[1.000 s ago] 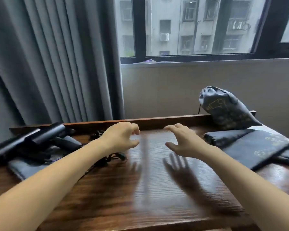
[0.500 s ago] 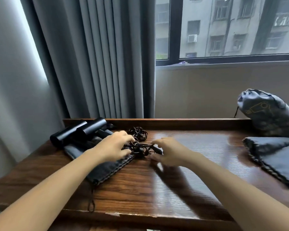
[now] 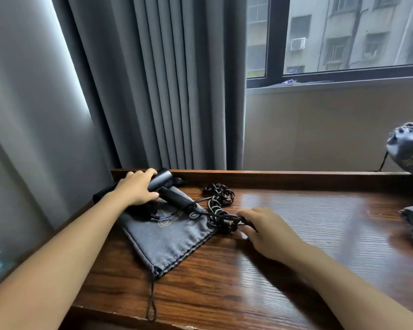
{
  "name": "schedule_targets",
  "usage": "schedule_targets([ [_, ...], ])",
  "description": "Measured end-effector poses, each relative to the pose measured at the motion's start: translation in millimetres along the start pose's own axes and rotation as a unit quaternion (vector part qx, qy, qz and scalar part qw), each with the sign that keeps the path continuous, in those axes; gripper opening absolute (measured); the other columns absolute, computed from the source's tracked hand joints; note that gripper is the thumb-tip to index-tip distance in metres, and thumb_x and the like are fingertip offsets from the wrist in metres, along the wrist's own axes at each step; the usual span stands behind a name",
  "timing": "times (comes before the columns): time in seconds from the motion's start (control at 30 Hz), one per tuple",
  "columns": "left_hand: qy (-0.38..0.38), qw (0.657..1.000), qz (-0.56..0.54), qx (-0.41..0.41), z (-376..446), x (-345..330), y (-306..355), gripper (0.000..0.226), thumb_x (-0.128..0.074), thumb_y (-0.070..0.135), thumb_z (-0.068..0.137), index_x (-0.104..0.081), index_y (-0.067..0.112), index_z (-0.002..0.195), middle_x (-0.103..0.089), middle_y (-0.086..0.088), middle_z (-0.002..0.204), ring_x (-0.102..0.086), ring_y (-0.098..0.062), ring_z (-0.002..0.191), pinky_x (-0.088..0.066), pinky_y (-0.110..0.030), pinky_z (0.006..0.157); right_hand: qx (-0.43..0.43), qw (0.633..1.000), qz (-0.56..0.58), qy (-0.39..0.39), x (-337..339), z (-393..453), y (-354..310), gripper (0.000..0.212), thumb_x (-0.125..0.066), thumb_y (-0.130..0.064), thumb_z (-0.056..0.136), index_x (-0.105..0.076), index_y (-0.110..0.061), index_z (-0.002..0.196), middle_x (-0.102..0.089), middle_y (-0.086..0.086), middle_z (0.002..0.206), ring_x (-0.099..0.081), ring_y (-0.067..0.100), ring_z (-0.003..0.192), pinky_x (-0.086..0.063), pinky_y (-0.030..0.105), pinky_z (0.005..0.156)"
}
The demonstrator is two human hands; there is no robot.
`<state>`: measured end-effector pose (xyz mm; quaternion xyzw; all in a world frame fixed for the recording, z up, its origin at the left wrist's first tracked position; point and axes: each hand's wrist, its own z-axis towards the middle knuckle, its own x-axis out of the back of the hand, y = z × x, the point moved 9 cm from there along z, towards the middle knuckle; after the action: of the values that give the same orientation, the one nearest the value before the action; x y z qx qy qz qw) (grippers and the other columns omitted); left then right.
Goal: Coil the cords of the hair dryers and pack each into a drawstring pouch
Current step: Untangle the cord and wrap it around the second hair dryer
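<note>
We note one filled pouch (image 3: 408,148) done at far right; left hand (image 3: 135,189) grips the next hair dryer (image 3: 163,186), right hand (image 3: 266,228) pinches its tangled cord (image 3: 218,203), flat pouch (image 3: 167,236) still empty.

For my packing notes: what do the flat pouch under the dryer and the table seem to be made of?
Flat pouch: soft grey woven cloth, matte; it wrinkles and shows a stitched hem. Table: wood or wood veneer, glossy dark brown; the grain lines and window glare suggest lacquer, but which one cannot be told.
</note>
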<state>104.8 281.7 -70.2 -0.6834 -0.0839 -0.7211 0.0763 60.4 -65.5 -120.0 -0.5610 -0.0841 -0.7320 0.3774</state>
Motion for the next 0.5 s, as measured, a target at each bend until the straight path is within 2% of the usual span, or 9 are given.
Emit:
schedule_targets([
  [0.1, -0.015, 1.000, 0.005, 0.010, 13, -7, -10, 0.097, -0.080, 0.057, 0.072, -0.031, 0.025, 0.151, -0.060, -0.010, 0.132, -0.051, -0.037, 0.126, -0.048, -0.049, 0.100, 0.004, 1.000, -0.006, 0.008, 0, -2, -3, 0.022, -0.061, -0.031, 0.099, -0.061, -0.026, 0.121, -0.064, -0.005, 0.108, -0.056, 0.025, 0.102, -0.047, 0.038, 0.086],
  [0.17, -0.007, 1.000, 0.021, 0.020, 17, -10, -10, 0.100, -0.081, 0.054, 0.070, -0.031, 0.020, 0.150, -0.059, -0.012, 0.131, -0.051, -0.037, 0.126, -0.049, -0.048, 0.098, 0.005, 1.000, -0.014, 0.003, 0, -3, -5, 0.023, -0.060, -0.032, 0.100, -0.059, -0.025, 0.122, -0.063, -0.004, 0.111, -0.056, 0.025, 0.104, -0.046, 0.038, 0.088],
  [0.27, 0.020, 0.998, 0.047, 0.048, 17, -10, -6, 0.087, -0.079, 0.054, 0.071, -0.043, 0.011, 0.138, -0.058, -0.014, 0.131, -0.052, -0.037, 0.124, -0.049, -0.045, 0.093, 0.010, 1.000, -0.024, -0.008, 2, -5, -9, 0.027, -0.056, -0.041, 0.099, -0.057, -0.026, 0.121, -0.063, -0.004, 0.110, -0.055, 0.024, 0.102, -0.046, 0.037, 0.087],
  [0.37, 0.030, 0.997, 0.060, 0.047, 17, -12, -2, 0.075, -0.077, 0.053, 0.073, -0.048, 0.011, 0.129, -0.057, -0.014, 0.127, -0.053, -0.036, 0.121, -0.048, -0.045, 0.090, 0.006, 0.999, -0.036, -0.020, 2, -7, -11, 0.033, -0.050, -0.052, 0.097, -0.056, -0.028, 0.118, -0.062, -0.006, 0.105, -0.055, 0.022, 0.098, -0.048, 0.039, 0.085],
  [0.5, 0.043, 0.998, 0.027, 0.047, 12, -13, -3, 0.074, -0.075, 0.048, 0.078, -0.045, 0.011, 0.134, -0.055, -0.017, 0.128, -0.057, -0.040, 0.119, -0.049, -0.045, 0.089, -0.008, 0.999, -0.038, -0.024, 2, -6, -10, 0.025, -0.053, -0.045, 0.099, -0.056, -0.025, 0.114, -0.061, -0.006, 0.102, -0.054, 0.021, 0.096, -0.048, 0.041, 0.085],
])
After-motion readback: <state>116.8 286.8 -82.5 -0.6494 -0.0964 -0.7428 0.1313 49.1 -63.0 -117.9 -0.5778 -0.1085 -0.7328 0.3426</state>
